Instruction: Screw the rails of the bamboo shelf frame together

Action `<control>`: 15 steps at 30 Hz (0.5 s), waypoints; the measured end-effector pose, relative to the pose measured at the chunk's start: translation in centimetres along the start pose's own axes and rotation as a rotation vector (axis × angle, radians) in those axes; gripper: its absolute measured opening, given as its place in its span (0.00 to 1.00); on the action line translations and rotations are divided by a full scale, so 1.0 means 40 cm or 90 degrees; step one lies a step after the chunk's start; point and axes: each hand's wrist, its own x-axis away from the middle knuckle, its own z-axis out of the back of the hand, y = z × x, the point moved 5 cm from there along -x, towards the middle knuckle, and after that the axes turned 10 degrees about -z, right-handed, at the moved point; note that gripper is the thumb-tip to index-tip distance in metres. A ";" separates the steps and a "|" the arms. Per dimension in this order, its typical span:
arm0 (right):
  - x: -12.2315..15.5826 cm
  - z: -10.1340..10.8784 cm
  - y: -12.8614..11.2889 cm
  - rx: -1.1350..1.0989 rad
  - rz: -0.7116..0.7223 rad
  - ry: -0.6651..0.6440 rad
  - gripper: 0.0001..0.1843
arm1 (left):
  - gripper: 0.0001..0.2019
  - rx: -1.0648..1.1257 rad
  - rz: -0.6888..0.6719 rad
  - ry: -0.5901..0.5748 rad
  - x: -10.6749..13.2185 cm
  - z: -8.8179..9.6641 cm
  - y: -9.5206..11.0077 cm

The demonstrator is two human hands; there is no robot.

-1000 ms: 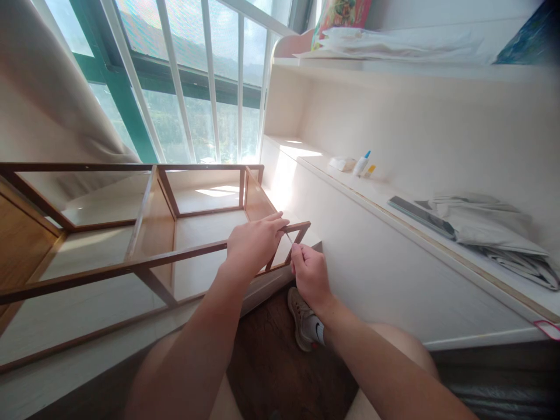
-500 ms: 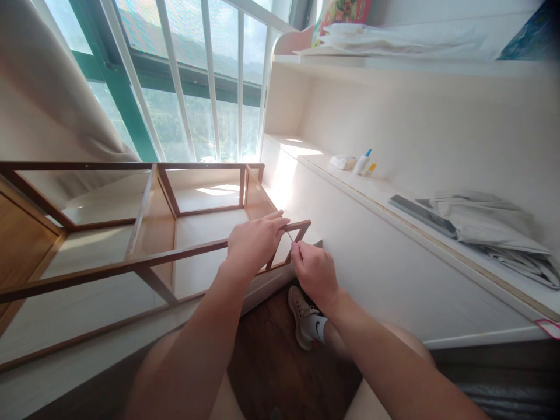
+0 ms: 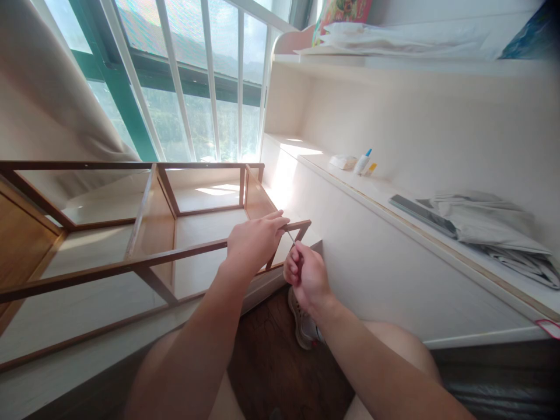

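A brown wooden shelf frame (image 3: 192, 251) lies on a white surface at the left. My left hand (image 3: 254, 245) is closed over its near rail, close to the right end, with the fingertips beside a thin metal shaft (image 3: 290, 235). The shaft runs from the rail to my right hand (image 3: 308, 274), which is closed on its other end. Whether it is a hex key or another tool I cannot tell, as the fist hides the handle end. Brown panels (image 3: 151, 221) stand crosswise inside the frame.
A white cabinet ledge (image 3: 359, 189) at the right bears small bottles (image 3: 362, 162), a dark flat device (image 3: 422, 216) and folded grey cloth (image 3: 494, 224). White window bars (image 3: 210, 81) rise behind the frame. Below my hands are a shoe (image 3: 298, 321) and the dark wooden floor (image 3: 280, 361).
My right hand has turned at the wrist and dropped slightly, its curled fingers now facing left. More of the metal shaft shows. My left hand has stayed on the rail.
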 end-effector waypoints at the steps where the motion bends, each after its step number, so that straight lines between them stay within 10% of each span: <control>1: 0.004 -0.007 0.002 -0.035 -0.009 -0.006 0.17 | 0.16 -0.001 -0.002 0.001 0.000 0.001 0.001; 15: 0.012 0.011 -0.012 0.144 0.114 0.101 0.19 | 0.17 0.009 0.009 -0.004 0.001 0.002 0.000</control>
